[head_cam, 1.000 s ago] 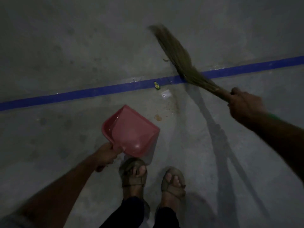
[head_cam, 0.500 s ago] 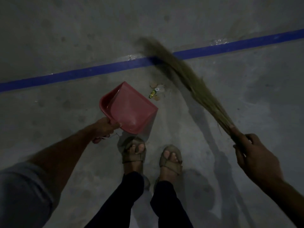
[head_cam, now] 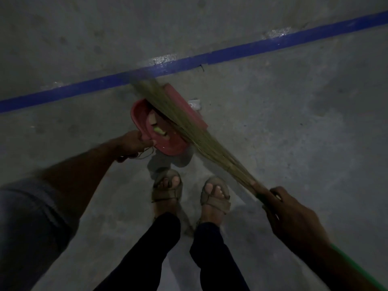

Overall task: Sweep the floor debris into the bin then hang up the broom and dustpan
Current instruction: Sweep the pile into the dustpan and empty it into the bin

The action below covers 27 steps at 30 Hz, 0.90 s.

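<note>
A red dustpan [head_cam: 178, 114] is held low over the grey concrete floor [head_cam: 294, 133], just ahead of two sandalled feet [head_cam: 167, 185]. Its handle is gripped by the left hand [head_cam: 131, 144], whose fingers [head_cam: 147, 142] are curled round it; a thin cord loop is seen hanging below that hand. The pan is tilted, its open mouth turned toward the blue line [head_cam: 210, 56] that is painted across the floor.

A grass broom [head_cam: 189, 127] is laid diagonally across the dustpan, its bristle tips blurred near the blue line and its bound end gripped by the right hand [head_cam: 294, 219], whose fingers are wrapped round the handle at the lower right. Inside the pan, a few pieces of debris [head_cam: 158, 129] are seen: a pale scrap and a small greenish bit, lying against the rear wall beside the bristles. A small white scrap [head_cam: 194, 104] is left on the floor, just beyond the pan's far edge. Dark trouser legs [head_cam: 151, 248] are visible at the bottom.
</note>
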Available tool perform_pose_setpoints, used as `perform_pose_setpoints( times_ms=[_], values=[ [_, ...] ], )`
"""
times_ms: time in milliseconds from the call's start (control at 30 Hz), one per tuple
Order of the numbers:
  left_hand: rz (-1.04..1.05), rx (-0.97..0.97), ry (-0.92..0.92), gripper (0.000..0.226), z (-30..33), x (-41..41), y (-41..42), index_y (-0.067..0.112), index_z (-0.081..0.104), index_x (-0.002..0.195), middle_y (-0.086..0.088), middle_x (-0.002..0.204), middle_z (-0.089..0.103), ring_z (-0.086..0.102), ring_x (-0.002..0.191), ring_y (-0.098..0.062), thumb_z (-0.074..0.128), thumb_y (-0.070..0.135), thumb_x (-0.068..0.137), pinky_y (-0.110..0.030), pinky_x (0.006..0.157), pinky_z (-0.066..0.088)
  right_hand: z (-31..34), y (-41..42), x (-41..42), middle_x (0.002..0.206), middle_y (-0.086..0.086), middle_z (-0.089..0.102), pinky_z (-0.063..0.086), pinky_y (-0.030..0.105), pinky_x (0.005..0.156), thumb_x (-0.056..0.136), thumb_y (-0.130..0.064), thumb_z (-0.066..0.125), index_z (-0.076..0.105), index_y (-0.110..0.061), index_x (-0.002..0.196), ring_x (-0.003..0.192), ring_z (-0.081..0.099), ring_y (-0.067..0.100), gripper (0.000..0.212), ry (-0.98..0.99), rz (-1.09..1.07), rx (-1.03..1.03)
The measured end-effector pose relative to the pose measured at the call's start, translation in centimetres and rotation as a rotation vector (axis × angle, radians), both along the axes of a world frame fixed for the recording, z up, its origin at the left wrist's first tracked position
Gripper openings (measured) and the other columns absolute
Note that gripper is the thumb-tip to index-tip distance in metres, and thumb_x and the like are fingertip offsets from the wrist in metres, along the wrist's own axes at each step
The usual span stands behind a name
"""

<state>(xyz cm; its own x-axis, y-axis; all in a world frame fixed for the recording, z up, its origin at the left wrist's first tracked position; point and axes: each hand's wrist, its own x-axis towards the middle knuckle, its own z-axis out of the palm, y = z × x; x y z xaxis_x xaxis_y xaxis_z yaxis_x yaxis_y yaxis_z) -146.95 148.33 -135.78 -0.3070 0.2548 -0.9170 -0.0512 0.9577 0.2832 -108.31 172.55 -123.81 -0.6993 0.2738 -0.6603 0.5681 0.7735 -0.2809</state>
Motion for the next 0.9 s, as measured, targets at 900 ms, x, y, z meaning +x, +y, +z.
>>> perform_pose_setpoints(
  times_ms=[900],
  values=[
    [0.07, -0.045, 0.007, 0.039, -0.8, 0.8, -8.1, 0.008, 0.05, 0.082, -0.009, 0.065, 0.052, 0.044, 0.046, -0.018, 0.068, 0.04, 0.093, -0.025, 0.043, 0.037, 4.0, -0.8, 5.0, 0.103, -0.012, 0.049, 0.044, 0.02, 0.046, 0.086, -0.03, 0.065, 0.036, -0.045, 0.148, 0.065, 0.055, 0.008, 0.069, -0.012, -0.211, -0.049]
  ],
)
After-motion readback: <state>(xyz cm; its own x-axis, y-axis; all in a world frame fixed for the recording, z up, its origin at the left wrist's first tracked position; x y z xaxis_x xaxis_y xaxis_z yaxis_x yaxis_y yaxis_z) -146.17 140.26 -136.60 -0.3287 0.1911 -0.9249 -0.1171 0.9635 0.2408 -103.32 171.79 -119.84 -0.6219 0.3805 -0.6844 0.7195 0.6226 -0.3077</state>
